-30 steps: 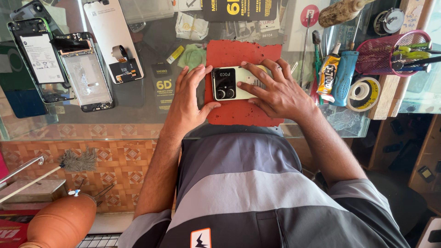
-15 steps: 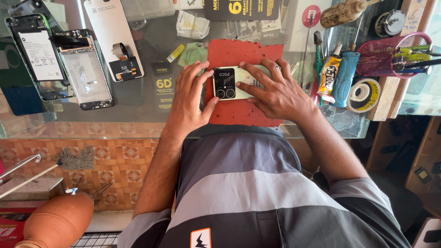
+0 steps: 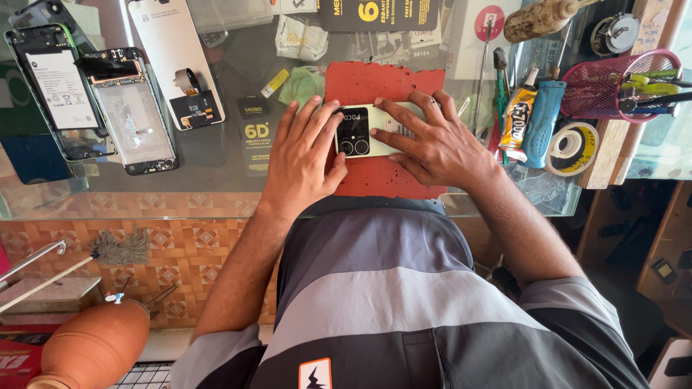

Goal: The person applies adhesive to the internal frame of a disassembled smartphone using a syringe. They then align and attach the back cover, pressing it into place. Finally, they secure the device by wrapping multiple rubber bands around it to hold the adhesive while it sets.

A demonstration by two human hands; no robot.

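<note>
Head view: my left hand [image 3: 303, 155] and right hand [image 3: 432, 140] are lying spread, fingers pressing the phone [image 3: 371, 130] onto the red mat [image 3: 382, 83].

black protector packet [image 3: 257, 132] left of hands, white sachet [image 3: 300, 37] behind

The phone [image 3: 375, 130] under both hands has a pale cream back with a black camera block bearing two dark round lenses. It lies on a red mat [image 3: 382, 83] flecked with darker spots. The counter [image 3: 216, 180] is clear glass; below it the floor tiles [image 3: 180, 248] show an orange and cream diamond pattern. Far left lies a white phone panel [image 3: 162, 43], and beside it an opened phone [image 3: 133, 115] with a black rim and silver-grey inside. At right stand a pink mesh basket [image 3: 613, 86], a blue tube [image 3: 540, 122], a yellow and black glue tube [image 3: 515, 115] and a yellow-edged tape roll [image 3: 573, 148]. The shirt [image 3: 389, 302] is striped dark grey and light grey. A terracotta-orange pot [image 3: 90, 349] sits near left.
</note>
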